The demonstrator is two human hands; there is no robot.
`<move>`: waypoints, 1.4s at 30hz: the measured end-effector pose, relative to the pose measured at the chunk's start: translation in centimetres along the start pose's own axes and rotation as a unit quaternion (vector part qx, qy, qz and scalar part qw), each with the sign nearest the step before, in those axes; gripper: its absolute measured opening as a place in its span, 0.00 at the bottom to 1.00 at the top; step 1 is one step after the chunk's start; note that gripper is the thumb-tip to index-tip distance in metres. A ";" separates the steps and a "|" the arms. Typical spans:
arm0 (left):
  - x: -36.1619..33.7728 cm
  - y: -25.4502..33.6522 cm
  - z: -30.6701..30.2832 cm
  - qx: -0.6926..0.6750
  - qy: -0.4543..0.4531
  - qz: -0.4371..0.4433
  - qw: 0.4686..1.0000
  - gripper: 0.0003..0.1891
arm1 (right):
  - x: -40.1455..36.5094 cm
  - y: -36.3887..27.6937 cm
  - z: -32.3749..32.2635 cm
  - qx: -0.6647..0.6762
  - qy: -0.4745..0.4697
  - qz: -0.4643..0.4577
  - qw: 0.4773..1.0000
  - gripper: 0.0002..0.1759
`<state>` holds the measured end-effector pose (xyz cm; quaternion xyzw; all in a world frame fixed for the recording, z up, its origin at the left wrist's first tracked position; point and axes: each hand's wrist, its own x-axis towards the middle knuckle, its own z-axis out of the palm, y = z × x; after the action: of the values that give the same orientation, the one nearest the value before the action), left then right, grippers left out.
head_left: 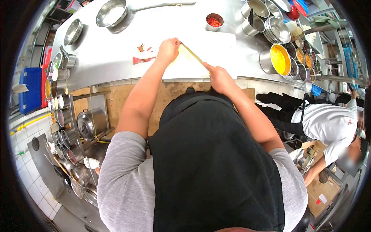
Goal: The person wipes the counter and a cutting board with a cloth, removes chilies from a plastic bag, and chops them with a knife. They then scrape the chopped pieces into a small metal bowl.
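Observation:
On the white cutting board (220, 40), my right hand (221, 79) is closed around the near end of what looks like a knife (192, 52), seen edge-on as a thin yellowish line. Its far end meets my left hand (169, 50), whose fingers are closed together; what they pinch, if anything, is hidden. Left of that hand lie small red and green cut pieces (141, 48). Nearer to me is a flat patch of red strips (143, 60). Beyond the hands stands a metal cup (214, 24) holding chopped red pieces.
Metal bowls (112, 13) stand at the back left. To the right are a pot of yellow liquid (279, 60), stacked metal bowls (278, 30) and several small containers. A co-worker in a white shirt (324, 118) is at the right. A lidded pot (91, 124) sits below the counter.

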<state>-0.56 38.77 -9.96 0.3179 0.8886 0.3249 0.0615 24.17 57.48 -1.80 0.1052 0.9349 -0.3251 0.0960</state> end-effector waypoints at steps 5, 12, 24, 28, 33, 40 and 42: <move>-0.9 0.4 -0.3 0.055 0.016 0.011 0.998 0.05 | 1.7 2.2 2.6 0.045 0.034 -0.028 0.998 0.36; -1.1 0.2 0.0 0.031 0.026 0.013 0.999 0.04 | -0.2 0.2 0.1 -0.032 0.003 0.007 0.999 0.38; -0.7 0.1 0.5 0.045 0.004 -0.020 0.999 0.03 | 1.5 0.4 1.0 -0.041 0.008 -0.002 0.999 0.40; -1.1 -0.7 1.1 0.019 0.050 0.010 0.999 0.04 | 0.2 -1.7 -1.6 -0.067 -0.019 0.028 0.997 0.38; -1.2 -1.0 1.4 0.009 0.061 0.008 0.998 0.06 | -0.1 -0.4 0.0 -0.039 -0.019 0.013 0.999 0.37; -2.1 -0.8 1.6 0.040 0.117 0.034 0.992 0.03 | 1.0 0.5 1.4 0.005 0.008 -0.002 1.000 0.36; -2.4 -0.9 2.0 0.040 0.127 -0.001 0.991 0.03 | 0.3 0.4 0.6 0.005 -0.002 0.014 1.000 0.37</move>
<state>1.44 37.86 -12.28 0.2751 0.9019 0.3269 -0.0640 24.05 57.41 -2.58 0.1182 0.9314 -0.3288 0.1024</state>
